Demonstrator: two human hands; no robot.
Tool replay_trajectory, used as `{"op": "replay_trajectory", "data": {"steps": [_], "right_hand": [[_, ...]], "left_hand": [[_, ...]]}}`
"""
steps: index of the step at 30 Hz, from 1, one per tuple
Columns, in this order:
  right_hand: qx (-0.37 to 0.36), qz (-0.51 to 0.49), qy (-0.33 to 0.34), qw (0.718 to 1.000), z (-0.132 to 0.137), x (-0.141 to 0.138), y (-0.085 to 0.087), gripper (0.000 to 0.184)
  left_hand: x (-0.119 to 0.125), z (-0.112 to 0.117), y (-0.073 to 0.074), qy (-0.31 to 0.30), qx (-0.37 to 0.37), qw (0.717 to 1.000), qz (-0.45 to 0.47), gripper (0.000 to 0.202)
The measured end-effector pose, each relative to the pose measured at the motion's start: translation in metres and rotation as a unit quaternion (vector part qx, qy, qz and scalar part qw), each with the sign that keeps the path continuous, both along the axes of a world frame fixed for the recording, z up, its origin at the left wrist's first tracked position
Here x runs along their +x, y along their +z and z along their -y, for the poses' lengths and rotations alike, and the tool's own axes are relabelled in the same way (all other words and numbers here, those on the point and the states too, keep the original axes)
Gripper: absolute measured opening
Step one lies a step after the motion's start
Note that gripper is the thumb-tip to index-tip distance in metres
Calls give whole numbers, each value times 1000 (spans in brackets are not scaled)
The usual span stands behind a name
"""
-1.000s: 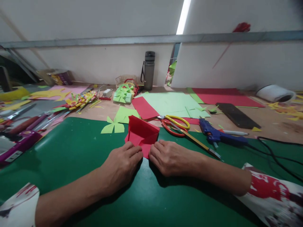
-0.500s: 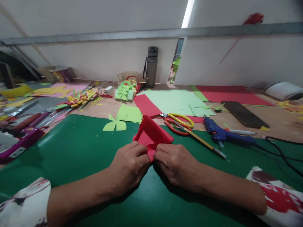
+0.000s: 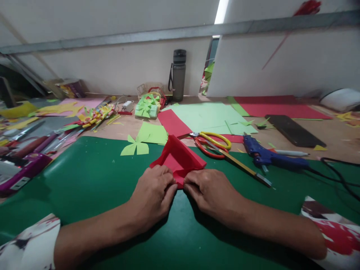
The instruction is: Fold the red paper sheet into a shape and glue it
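Note:
A folded piece of red paper point(image 3: 182, 155) stands partly raised on the green mat point(image 3: 92, 180), its side walls angled up and meeting at a far peak. My left hand point(image 3: 153, 195) is closed, pinching the near left edge of the paper between thumb and fingers. On the near right edge, my right hand point(image 3: 209, 191) pinches it the same way. A small strip of the paper's near edge shows between the two thumbs; the fingertips hide the rest. Just beyond lie scissors point(image 3: 212, 144) with red and yellow handles and a yellow utility knife point(image 3: 242, 167).
A blue glue gun point(image 3: 270, 157) with a black cable and a dark phone point(image 3: 295, 131) lie to the right. Behind are light green sheets point(image 3: 208, 114), a leaf-shaped green cutout point(image 3: 135, 146) and a grey bottle point(image 3: 179, 77). Tools and a purple device point(image 3: 26, 170) crowd the left.
The red paper's left side spreads slightly further out. Both hands keep their pinch on the near edge, with the left thumb now straighter. The view has shifted slightly.

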State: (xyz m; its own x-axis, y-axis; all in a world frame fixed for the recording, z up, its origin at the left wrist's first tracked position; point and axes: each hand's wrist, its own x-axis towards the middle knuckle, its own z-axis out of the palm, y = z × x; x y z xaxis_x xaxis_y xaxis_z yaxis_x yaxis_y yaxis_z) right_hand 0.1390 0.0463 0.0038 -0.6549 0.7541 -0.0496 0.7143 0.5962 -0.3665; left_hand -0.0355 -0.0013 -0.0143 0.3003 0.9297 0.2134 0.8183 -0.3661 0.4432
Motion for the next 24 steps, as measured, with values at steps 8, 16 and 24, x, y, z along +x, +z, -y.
{"op": "replay_trajectory", "data": {"steps": [8,16,24], "right_hand": [[-24,-20,-10,999,4,1,0,13],[7,8,8,1000,4,-2,1,18],[26,-40,54,997,4,5,-7,18]], "left_hand": [[1,-4,1,9,-23,1000,8,20],[3,-6,1,23,-33,999,-18,20],[4,-6,0,30,-26,999,-11,19]]}}
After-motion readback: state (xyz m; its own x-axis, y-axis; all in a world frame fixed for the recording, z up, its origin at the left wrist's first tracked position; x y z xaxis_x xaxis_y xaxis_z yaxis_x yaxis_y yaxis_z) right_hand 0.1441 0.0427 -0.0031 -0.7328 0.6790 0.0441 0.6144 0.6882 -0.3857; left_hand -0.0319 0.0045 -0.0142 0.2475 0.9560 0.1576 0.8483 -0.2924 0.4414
